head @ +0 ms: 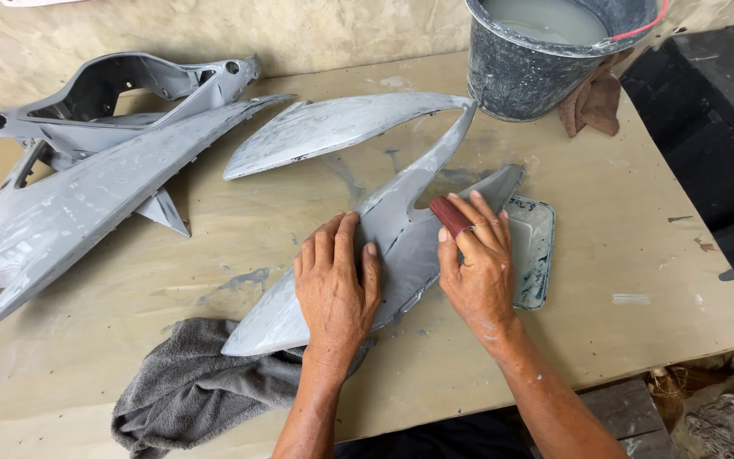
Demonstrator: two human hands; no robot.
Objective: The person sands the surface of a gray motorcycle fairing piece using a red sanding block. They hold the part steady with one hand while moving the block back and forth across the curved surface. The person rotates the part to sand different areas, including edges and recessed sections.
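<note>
A long grey curved body panel (401, 229) lies across the middle of the wooden table (622, 255), its near end resting on a grey towel (189, 387). My left hand (335, 285) lies flat on the panel's lower half, fingers together and pressing down. My right hand (477, 268) rests on the panel's right side and grips a small dark red block (449, 215) under its fingers. A flat bluish-grey lid-like piece (535, 246) lies on the table beside my right hand.
More grey panels lie at the left (87, 204) and at the back middle (333, 127). A dark bucket (545, 68) of cloudy water stands at the back right with a brown rag (592, 106) next to it. The table's right edge drops to a dark floor.
</note>
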